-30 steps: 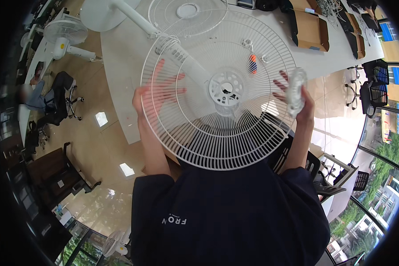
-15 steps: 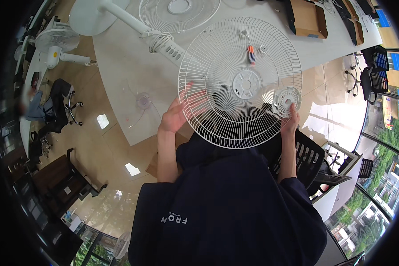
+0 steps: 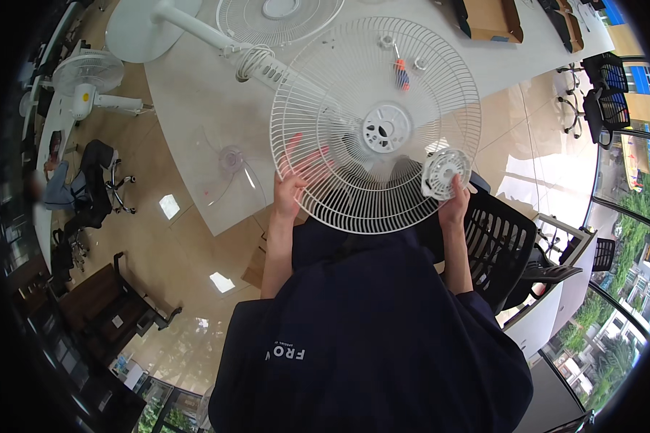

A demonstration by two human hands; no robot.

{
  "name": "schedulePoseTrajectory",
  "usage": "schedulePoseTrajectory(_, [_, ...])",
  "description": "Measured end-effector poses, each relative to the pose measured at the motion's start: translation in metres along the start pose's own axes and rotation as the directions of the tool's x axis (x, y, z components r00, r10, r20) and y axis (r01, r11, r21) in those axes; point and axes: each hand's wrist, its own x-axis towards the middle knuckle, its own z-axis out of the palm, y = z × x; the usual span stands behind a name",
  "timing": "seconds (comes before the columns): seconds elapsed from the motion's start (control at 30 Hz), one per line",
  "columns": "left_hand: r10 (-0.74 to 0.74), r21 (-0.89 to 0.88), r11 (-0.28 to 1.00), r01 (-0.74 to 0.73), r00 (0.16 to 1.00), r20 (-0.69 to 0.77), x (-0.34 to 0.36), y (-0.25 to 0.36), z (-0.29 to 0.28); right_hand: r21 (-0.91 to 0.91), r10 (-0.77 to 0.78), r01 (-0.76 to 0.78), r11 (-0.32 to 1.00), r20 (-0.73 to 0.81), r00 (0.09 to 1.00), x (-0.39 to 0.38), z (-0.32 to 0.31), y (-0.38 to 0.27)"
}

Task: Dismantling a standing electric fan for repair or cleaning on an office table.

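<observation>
A large white fan grille (image 3: 318, 189) is held up in front of me, tilted over the table's near edge. My left hand (image 3: 289, 196) is closed on its left rim, with fingers reaching behind the wires. At the lower right rim, my right hand (image 3: 453, 206) grips a small round white slotted cover (image 3: 446, 174), thumb on its face. Whether those fingers also hold the rim is hard to tell. Through the wires show a screwdriver (image 3: 401, 75) with an orange and blue handle and small round parts on the table.
On the white table (image 3: 188, 94) lie a fan stand (image 3: 202, 29) with coiled cord, a second grille (image 3: 282, 32), a clear fan blade (image 3: 231, 160) and an open cardboard box (image 3: 492, 22). A black chair (image 3: 495, 242) stands close at my right. Another person (image 3: 65, 186) sits far left.
Both hands have shifted the grille a little to the left and up, and its tilt has changed. The slotted cover has moved left along with my right hand.
</observation>
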Motion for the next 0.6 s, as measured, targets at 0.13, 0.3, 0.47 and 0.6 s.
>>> schedulePoseTrajectory(0.13, [0.003,-0.006,1.000,-0.003,1.000,0.017,0.007,0.014,-0.022,-0.013,0.037,-0.037,0.999,0.060,0.997,-0.004,-0.003,-0.001])
schedulePoseTrajectory(0.3, [-0.065,0.071,0.996,0.061,0.997,0.051,0.022,0.022,-0.034,-0.045,0.059,-0.057,0.997,0.046,0.997,0.008,-0.005,-0.006])
schedulePoseTrajectory(0.47, [-0.122,0.116,0.987,0.112,0.989,0.079,0.025,0.019,-0.027,-0.102,0.037,-0.039,0.994,-0.027,0.999,-0.004,-0.009,-0.009])
schedulePoseTrajectory(0.6, [-0.185,0.154,0.974,0.165,0.975,0.127,0.020,0.026,-0.018,-0.087,0.034,-0.038,0.996,-0.042,0.999,-0.010,-0.010,-0.010])
